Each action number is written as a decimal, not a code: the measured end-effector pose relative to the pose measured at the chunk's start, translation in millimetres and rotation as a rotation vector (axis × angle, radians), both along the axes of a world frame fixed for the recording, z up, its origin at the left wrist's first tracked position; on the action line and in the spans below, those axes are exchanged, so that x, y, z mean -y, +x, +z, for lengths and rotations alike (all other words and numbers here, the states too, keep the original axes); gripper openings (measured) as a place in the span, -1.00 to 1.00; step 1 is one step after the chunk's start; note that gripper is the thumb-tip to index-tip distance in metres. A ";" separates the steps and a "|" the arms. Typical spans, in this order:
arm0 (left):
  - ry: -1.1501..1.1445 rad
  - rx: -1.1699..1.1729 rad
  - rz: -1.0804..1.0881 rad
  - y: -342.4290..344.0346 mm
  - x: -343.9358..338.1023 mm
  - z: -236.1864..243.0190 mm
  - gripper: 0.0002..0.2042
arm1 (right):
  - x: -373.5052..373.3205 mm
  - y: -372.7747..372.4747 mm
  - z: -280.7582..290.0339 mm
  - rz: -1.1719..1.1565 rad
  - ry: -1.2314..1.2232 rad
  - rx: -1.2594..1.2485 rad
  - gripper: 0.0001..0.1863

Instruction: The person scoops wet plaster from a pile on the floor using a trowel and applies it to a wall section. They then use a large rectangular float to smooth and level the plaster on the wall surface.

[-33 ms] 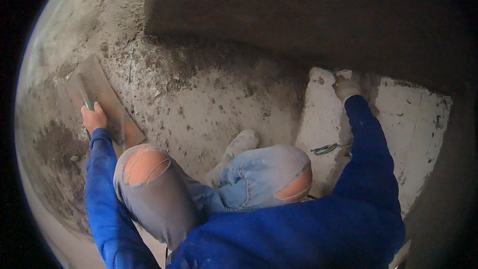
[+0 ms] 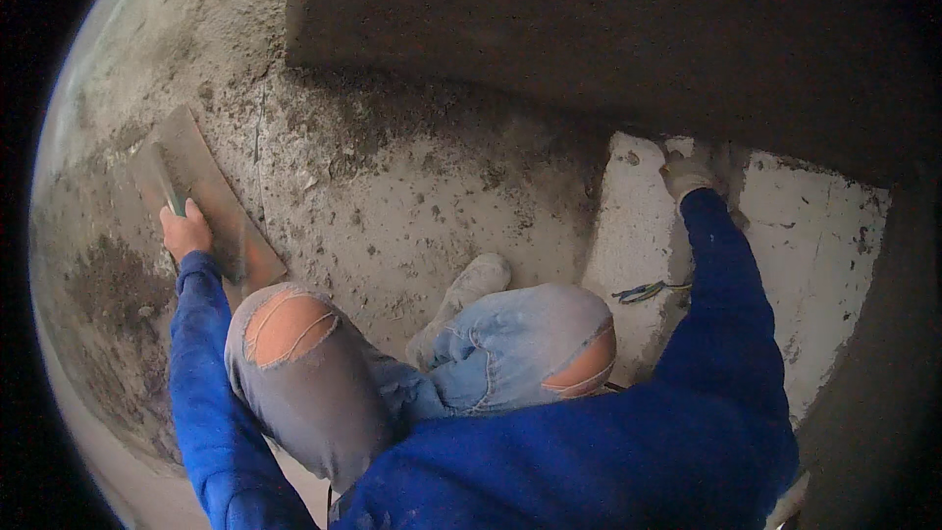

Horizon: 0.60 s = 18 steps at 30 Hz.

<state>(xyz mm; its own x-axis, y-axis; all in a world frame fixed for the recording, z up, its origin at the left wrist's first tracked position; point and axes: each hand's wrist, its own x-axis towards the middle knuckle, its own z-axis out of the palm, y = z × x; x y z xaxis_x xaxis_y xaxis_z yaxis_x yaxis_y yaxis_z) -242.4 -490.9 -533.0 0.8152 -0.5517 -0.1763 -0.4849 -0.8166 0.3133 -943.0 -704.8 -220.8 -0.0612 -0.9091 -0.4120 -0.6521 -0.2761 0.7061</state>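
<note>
The left hand (image 2: 184,232) is closed around the handle of a trowel (image 2: 201,201) lying flat on the floor (image 2: 392,206), its long axis running away and leftward. The right hand (image 2: 687,175), gloved, presses on a white block (image 2: 638,226); its grip is unclear.

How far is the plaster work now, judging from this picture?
Done: the dark coat already covers the upper wall. In hand: the left hand holds a flat trowel against the floor, while the right hand rests on the pale blocks. Left: those blocks are bare, uncoated.
</note>
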 end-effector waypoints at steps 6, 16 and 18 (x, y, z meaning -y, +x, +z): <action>0.024 0.008 0.025 2.3 4.5 -6.7 -0.55 | 10.5 -26.0 1.2 -0.319 0.126 -0.018 -0.54; 0.004 0.023 0.024 3.1 2.8 -8.5 -0.54 | 27.4 -38.9 -14.7 -0.266 0.205 -0.114 -0.53; 0.004 0.038 0.020 3.0 4.0 -9.2 -0.54 | 29.0 -37.5 -12.0 -0.306 0.176 -0.120 -0.52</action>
